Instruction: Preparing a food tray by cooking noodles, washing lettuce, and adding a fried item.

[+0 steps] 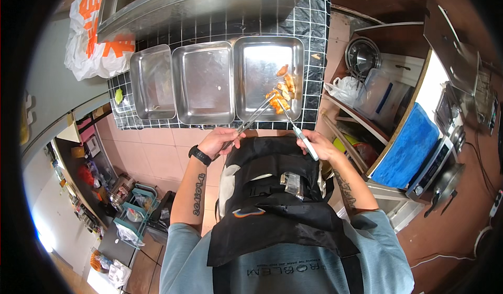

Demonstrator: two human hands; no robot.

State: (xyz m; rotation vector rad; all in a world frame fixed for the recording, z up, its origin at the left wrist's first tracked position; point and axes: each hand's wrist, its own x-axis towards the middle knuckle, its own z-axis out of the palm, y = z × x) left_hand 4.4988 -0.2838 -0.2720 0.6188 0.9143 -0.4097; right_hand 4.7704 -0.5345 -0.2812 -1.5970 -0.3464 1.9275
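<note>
My left hand point(223, 140) grips metal tongs point(253, 117), whose tips touch an orange-brown piece of food point(279, 102), perhaps cooked meat, in the right metal tray point(240, 78). In my right hand point(319, 144) is a light-handled tool point(305, 141), either a knife or scissors; its metal end reaches the same piece. Several smaller food pieces point(290, 82) lie just beyond, towards that tray's right side. The middle metal tray point(204, 74) stands beside it and holds a small pale speck. Left of that is another metal tray point(154, 82) with a little residue.
A steel counter unit point(204, 13) runs behind the trays, with a white and orange plastic bag point(98, 38) at its left. The trays stand on a black checked cloth point(314, 74). On the right are an open cabinet point(357, 101) and a blue towel point(406, 146).
</note>
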